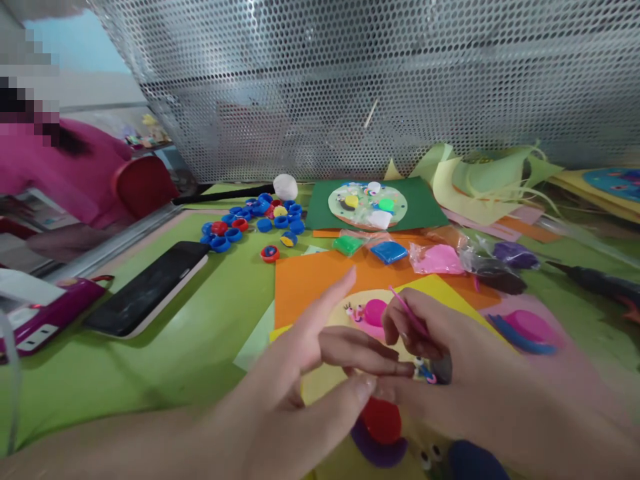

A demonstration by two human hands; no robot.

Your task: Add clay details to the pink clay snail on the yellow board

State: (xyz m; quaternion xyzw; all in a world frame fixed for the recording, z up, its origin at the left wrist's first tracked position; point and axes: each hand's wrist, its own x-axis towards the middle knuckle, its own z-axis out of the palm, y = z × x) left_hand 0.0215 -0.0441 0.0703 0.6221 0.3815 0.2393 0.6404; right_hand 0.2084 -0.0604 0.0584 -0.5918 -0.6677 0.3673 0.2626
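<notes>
My right hand (450, 353) has its fingers curled round a thin pink stick (410, 312). My left hand (310, 380) meets it from the left, one finger stretched upward. Left thumb and lower fingers close about the right thumb's tip; anything pinched there is hidden. Under both hands lies a pale yellow disc (320, 390) on coloured paper. On it are a bright pink clay snail (375, 313), a red round piece (383, 420) with a purple curved base (377, 448), and a dark blue round piece (475, 460). Small googly-eyed parts (425, 370) show beside the right fingers.
Bags of green (347, 245), blue (389, 252) and pink clay (437, 259) lie beyond the disc. Blue and red bottle caps (265, 208), a phone (150, 290) and a decorated disc (367, 205) are farther out. A perforated metal panel (350, 87) stands behind. A person in pink sits left.
</notes>
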